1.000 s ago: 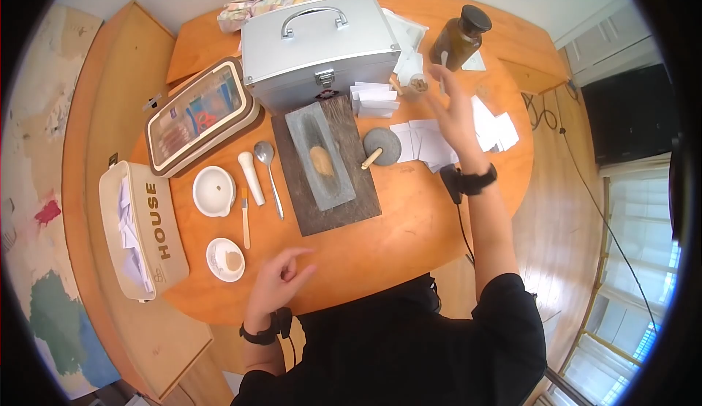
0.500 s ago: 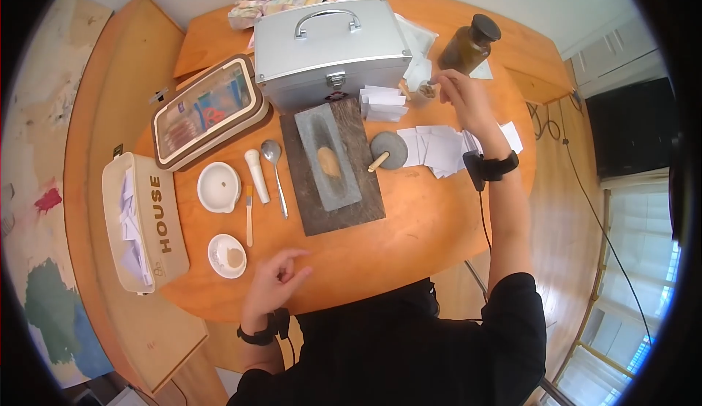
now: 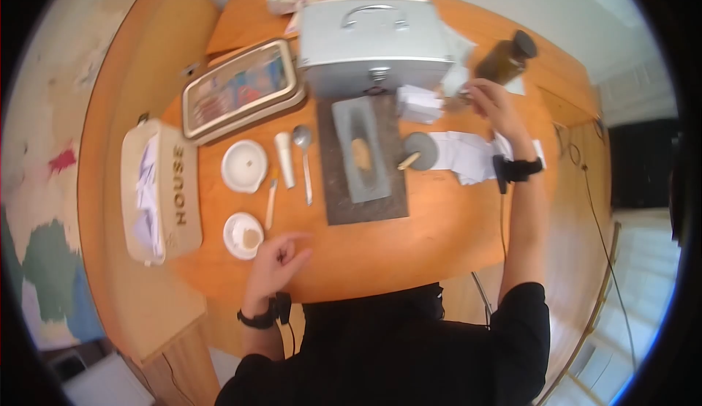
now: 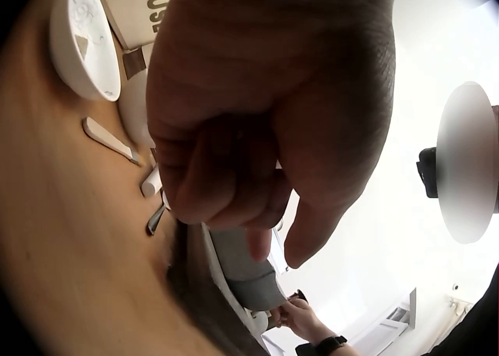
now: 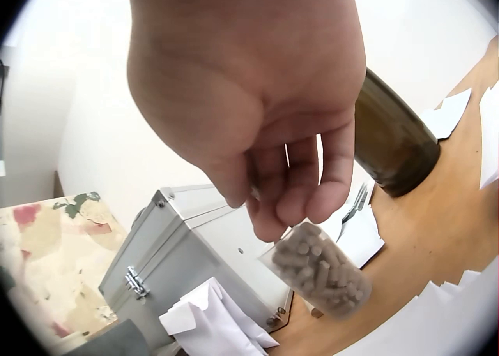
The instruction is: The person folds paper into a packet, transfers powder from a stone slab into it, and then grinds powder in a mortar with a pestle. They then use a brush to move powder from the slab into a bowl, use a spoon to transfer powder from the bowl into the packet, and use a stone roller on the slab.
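My right hand (image 3: 499, 106) is just over a small clear jar (image 5: 320, 274) of short tan pellets. Its thumb and fingertips pinch a small pale piece (image 5: 255, 192) close above the jar's rim. Low over the table's front edge, my left hand (image 3: 274, 263) hangs with loosely curled fingers and holds nothing. Nearest to it is a small white dish (image 3: 235, 245) of tan powder, with a brush (image 3: 270, 205) just beyond. A grey stone trough (image 3: 374, 175) with tan powder in it lies on a dark board (image 3: 340, 208). Beside that sits a grey stone wheel (image 3: 422, 143) with a wooden handle.
A silver case (image 3: 329, 36) stands at the back, a brown bottle (image 3: 501, 62) right of it. Folded papers (image 3: 420, 104) and flat papers (image 3: 468, 161) lie near the jar. A white mortar (image 3: 245, 161), pestle (image 3: 285, 161), spoon (image 3: 302, 139), lidded box (image 3: 241, 88) and HOUSE bin (image 3: 186, 186) are leftward.
My right hand has gone from spread fingers beside the jar to a pinch above it. The left hand stays loosely curled at the front edge. The head view has swung, shifting the scene rightward.
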`<state>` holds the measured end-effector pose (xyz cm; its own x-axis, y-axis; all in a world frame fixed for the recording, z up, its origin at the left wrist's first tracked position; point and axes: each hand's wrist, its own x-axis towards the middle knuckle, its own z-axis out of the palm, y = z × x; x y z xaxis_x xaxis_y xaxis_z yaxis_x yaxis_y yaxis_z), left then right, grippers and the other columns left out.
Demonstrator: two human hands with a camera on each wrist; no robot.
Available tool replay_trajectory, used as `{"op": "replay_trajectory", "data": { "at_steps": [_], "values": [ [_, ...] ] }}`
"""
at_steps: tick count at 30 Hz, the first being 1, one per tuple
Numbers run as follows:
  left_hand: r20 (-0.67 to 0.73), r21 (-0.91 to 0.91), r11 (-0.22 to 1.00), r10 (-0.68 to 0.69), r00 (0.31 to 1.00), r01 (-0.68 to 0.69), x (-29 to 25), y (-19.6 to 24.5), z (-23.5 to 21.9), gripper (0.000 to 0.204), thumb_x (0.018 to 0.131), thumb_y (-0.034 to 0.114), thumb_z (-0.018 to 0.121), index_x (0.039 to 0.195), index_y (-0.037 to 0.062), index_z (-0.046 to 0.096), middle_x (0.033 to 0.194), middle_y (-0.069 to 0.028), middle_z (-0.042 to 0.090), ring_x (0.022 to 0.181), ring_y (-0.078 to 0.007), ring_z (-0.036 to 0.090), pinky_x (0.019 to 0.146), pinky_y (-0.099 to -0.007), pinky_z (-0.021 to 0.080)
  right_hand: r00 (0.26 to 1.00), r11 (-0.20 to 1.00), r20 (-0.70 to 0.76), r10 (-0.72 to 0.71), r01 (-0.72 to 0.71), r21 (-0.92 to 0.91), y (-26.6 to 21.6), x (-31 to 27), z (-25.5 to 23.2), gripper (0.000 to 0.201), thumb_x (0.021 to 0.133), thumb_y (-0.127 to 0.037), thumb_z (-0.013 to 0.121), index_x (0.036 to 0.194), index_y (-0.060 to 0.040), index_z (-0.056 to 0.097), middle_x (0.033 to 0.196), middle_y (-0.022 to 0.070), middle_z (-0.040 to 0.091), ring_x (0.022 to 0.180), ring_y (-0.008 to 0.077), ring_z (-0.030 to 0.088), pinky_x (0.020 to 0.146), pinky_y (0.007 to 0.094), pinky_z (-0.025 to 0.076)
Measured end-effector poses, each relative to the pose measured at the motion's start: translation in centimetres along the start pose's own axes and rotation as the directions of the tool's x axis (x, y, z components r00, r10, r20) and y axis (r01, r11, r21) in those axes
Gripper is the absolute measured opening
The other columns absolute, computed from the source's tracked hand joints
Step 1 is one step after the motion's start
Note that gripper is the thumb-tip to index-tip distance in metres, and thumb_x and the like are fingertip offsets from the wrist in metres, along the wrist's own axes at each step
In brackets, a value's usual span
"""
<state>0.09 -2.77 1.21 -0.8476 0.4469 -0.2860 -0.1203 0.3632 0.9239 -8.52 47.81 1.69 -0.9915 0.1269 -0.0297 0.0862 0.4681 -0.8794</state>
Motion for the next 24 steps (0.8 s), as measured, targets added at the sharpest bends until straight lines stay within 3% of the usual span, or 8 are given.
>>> {"op": "replay_trajectory", "data": {
  "at_steps": [5, 10, 12, 14, 16, 20, 22, 24],
  "values": [
    [-0.398, -0.141, 0.983, 0.05, 0.916, -0.115, 1.8, -1.3, -4.4, 0.012, 0.09, 0.006, 0.068, 0.1, 0.0034, 0.062, 0.059, 0.0101, 0.03, 0.053, -0.0008, 0.028, 0.049, -0.022, 0.022, 0.986, 0.99, -0.153, -0.07, 0.05, -0.132, -2.7, -2.6, 0.2, 0.037, 0.096, -0.013, 0.061, 0.13, -0.0019, 0.053, 0.071, -0.004, 0.051, 0.063, 0.0046, 0.043, 0.057, 0.021, 0.035],
    [-0.621, 0.174, 0.984, 0.143, 0.771, -0.043, 5.4, -3.5, -9.4, 0.024, 0.094, 0.016, 0.067, 0.111, 0.0029, 0.056, 0.055, 0.0073, 0.039, 0.051, -0.002, 0.034, 0.048, -0.0222, 0.025, 0.937, 0.991, -0.326, -0.122, 0.096, -0.096, -8.4, -8.7, 1.7, 0.028, 0.092, -0.006, 0.062, 0.119, -0.0021, 0.061, 0.065, -0.007, 0.043, 0.061, 0.0035, 0.039, 0.058, 0.0193, 0.03],
    [-0.581, 0.199, 0.977, 0.054, 0.812, 0.077, 6.6, -4.0, -10.7, 0.032, 0.094, 0.023, 0.066, 0.115, 0.0017, 0.054, 0.058, 0.0034, 0.046, 0.052, -0.0049, 0.041, 0.049, -0.0235, 0.031, 0.948, 0.944, -0.208, -0.243, 0.181, -0.275, -12.1, -11.2, 5.0, 0.027, 0.087, -0.002, 0.065, 0.114, -0.0014, 0.063, 0.065, -0.005, 0.047, 0.062, 0.0051, 0.043, 0.058, 0.0197, 0.033],
    [-0.525, 0.186, 0.971, -0.03, 0.851, 0.149, 7.9, -4.1, -11.5, 0.037, 0.095, 0.027, 0.064, 0.119, 0.0004, 0.052, 0.062, -0.001, 0.053, 0.053, -0.0086, 0.048, 0.051, -0.0256, 0.037, 0.964, 0.954, 0.052, -0.259, 0.264, -0.144, -15.9, -12.6, 8.6, 0.025, 0.085, -0.002, 0.066, 0.109, -0.0011, 0.066, 0.068, 0.0001, 0.054, 0.06, 0.0098, 0.051, 0.058, 0.0239, 0.04],
    [-0.444, 0.124, 0.973, -0.119, 0.888, 0.193, 8.6, -3.8, -11.3, 0.039, 0.095, 0.027, 0.062, 0.121, -0.001, 0.051, 0.069, -0.006, 0.06, 0.054, -0.013, 0.054, 0.053, -0.0285, 0.044, 0.89, 0.944, 0.351, -0.291, 0.326, -0.046, -18.8, -12.4, 12.3, 0.032, 0.085, -0.003, 0.065, 0.117, 0.0004, 0.061, 0.07, 0.0087, 0.06, 0.058, 0.0213, 0.06, 0.056, 0.0335, 0.046],
    [-0.383, 0.085, 0.996, -0.006, 0.924, 0.041, 9.7, -5.5, -10.7, 0.033, 0.094, 0.015, 0.055, 0.121, -0.0028, 0.051, 0.079, -0.0112, 0.064, 0.057, -0.0174, 0.06, 0.059, -0.0323, 0.051, 0.737, 0.81, 0.582, -0.345, 0.547, -0.212, -20.8, -9.6, 21.4, 0.03, 0.08, 0.006, 0.052, 0.108, 0.0143, 0.047, 0.071, 0.0241, 0.063, 0.067, 0.0411, 0.065, 0.058, 0.047, 0.051],
    [-0.417, 0.073, 0.996, -0.011, 0.909, 0.046, 9.4, -4.5, -10.2, 0.031, 0.093, 0.011, 0.052, 0.121, -0.0035, 0.05, 0.083, -0.0118, 0.064, 0.058, -0.0176, 0.06, 0.059, -0.0329, 0.051, 0.79, 0.807, 0.583, -0.19, 0.464, -0.365, -18.7, -6.6, 26.3, 0.048, 0.088, -0.01, 0.06, 0.122, 0.0161, 0.038, 0.077, 0.0295, 0.061, 0.071, 0.0459, 0.062, 0.064, 0.0517, 0.049],
    [-0.42, 0.076, 0.997, 0.028, 0.907, 0.004, 9.4, -5.5, -10.4, 0.032, 0.093, 0.01, 0.051, 0.123, -0.0036, 0.05, 0.083, -0.0113, 0.064, 0.058, -0.0168, 0.06, 0.059, -0.0325, 0.051, 0.875, 0.788, 0.467, -0.131, 0.377, -0.487, -16.9, -4.1, 29.6, 0.046, 0.087, -0.014, 0.063, 0.114, 0.0176, 0.042, 0.081, 0.0304, 0.063, 0.075, 0.046, 0.064, 0.066, 0.0497, 0.053]
  ]
}}
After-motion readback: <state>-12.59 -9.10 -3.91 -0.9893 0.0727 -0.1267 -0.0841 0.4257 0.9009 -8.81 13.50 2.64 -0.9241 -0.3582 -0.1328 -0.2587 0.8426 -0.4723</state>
